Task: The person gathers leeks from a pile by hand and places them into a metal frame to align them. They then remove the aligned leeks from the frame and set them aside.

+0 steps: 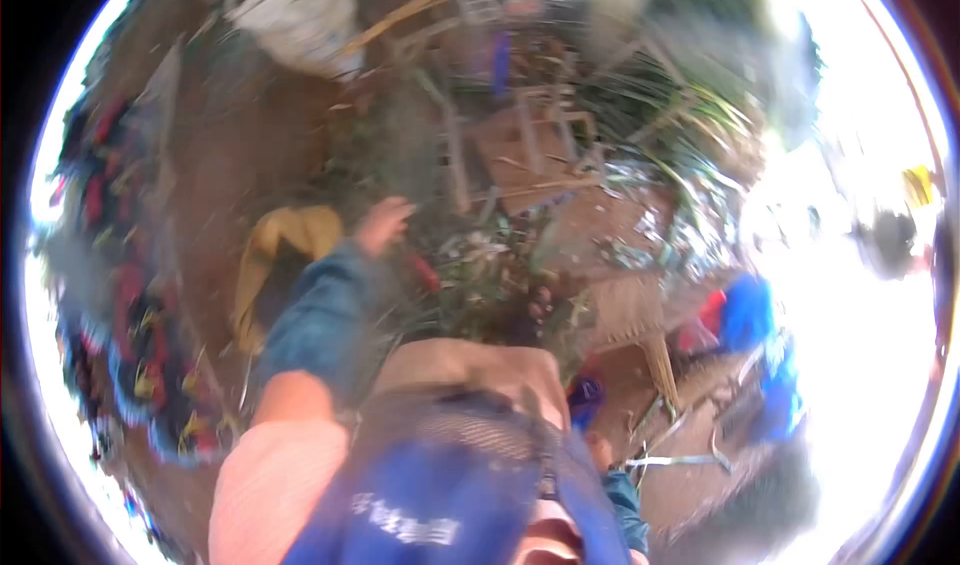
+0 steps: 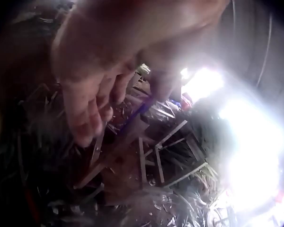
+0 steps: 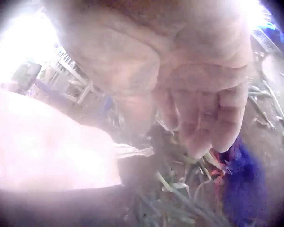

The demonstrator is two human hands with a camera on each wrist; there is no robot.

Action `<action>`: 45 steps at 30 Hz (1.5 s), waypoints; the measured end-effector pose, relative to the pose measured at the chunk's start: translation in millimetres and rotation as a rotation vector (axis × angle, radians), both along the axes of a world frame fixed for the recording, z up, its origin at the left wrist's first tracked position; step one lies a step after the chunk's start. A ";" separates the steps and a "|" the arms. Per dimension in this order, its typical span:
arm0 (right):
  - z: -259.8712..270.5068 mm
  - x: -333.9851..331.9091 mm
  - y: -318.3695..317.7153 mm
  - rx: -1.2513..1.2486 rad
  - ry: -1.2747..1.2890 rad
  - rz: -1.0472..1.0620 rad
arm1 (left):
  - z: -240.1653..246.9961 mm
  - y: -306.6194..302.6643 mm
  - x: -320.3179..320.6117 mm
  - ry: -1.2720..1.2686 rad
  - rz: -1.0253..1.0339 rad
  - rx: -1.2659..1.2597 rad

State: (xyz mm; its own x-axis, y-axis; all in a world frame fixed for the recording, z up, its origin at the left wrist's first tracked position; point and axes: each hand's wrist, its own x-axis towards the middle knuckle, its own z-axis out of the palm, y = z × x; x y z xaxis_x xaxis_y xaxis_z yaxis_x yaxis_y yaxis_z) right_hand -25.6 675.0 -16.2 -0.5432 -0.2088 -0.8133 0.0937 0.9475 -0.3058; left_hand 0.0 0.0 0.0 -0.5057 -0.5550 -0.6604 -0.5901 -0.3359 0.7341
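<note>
My left hand (image 1: 385, 225) reaches forward over the littered ground, its fingers extended and loosely bent. A red object (image 1: 425, 271) lies just beyond it, blurred. In the left wrist view, the same hand (image 2: 99, 71) hangs with nothing between its fingers, above wooden frames (image 2: 161, 161) and scattered green leaves. Low beside my body, only a small part of my right hand (image 1: 598, 452) shows in the head view. The right wrist view has its palm (image 3: 194, 80) facing the camera, fingers slightly bent and holding nothing. Below those fingers is a blue item (image 3: 246, 184), with cut stalks (image 3: 180, 189) around it.
A curved yellow object (image 1: 290, 235) lies left of my left arm. Ahead are a white sack (image 1: 305, 15), a wooden frame (image 1: 530, 145) and a heap of long green leaves (image 1: 690, 95). Blue plastic (image 1: 748, 313) lies at the right, near a straw-coloured stool-like object (image 1: 630, 310).
</note>
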 end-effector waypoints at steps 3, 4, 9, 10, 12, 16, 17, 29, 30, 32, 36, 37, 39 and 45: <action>-93.2 -121.6 3.4 -0.231 -0.012 -0.206 | -45.2 -7.2 -96.1 -0.003 -0.138 -0.470; -119.0 -219.1 -19.4 -0.354 -0.086 -0.401 | -48.2 -8.7 -113.3 -0.038 -0.101 -0.567; -90.6 -400.1 -169.9 -0.404 0.264 0.418 | -62.5 -7.4 -165.0 -0.374 -0.106 -0.625; -88.8 -421.2 -212.4 -0.297 0.142 0.347 | -63.2 0.0 -170.9 -0.389 -0.017 -0.643; -116.1 -453.1 -271.9 -0.385 0.315 0.473 | -70.6 -2.5 -180.6 -0.394 -0.011 -0.589; -156.3 -491.6 -372.5 -0.517 0.393 0.501 | -81.7 4.6 -186.9 -0.379 0.000 -0.512; -169.6 -501.5 -385.6 -0.595 0.447 0.518 | -78.4 10.8 -189.2 -0.379 0.042 -0.540; -155.4 -533.5 -475.6 -0.396 -0.189 -0.192 | -77.9 45.6 -195.8 -0.340 0.193 -0.604; -170.4 -544.5 -470.3 -0.430 -0.054 -0.016 | -81.3 54.3 -194.8 -0.353 0.195 -0.622; -205.8 -567.8 -453.2 -0.491 0.223 0.332 | -90.3 78.6 -193.4 -0.454 0.085 -0.809; -82.6 -551.3 -502.6 -0.377 0.400 0.614 | -57.6 89.4 -216.6 -0.585 0.099 -0.694; -87.0 -562.7 -498.8 -0.379 0.360 0.712 | -57.6 97.5 -218.8 -0.610 0.018 -0.720; -102.5 -586.4 -500.5 -0.400 0.284 0.905 | -69.5 107.2 -223.5 -0.666 -0.141 -0.790; -84.0 -612.8 -508.0 -0.251 0.269 1.288 | -72.2 141.3 -245.9 -0.738 0.046 -0.727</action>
State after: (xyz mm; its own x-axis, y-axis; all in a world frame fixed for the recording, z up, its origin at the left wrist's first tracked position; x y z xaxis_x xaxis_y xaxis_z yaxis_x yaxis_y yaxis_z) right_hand -638.4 166.9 -100.2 0.0162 -0.8166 -0.5770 -0.9076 0.2301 -0.3511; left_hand -245.9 141.3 -72.2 -0.0795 -0.9520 -0.2957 -0.9733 0.0101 0.2291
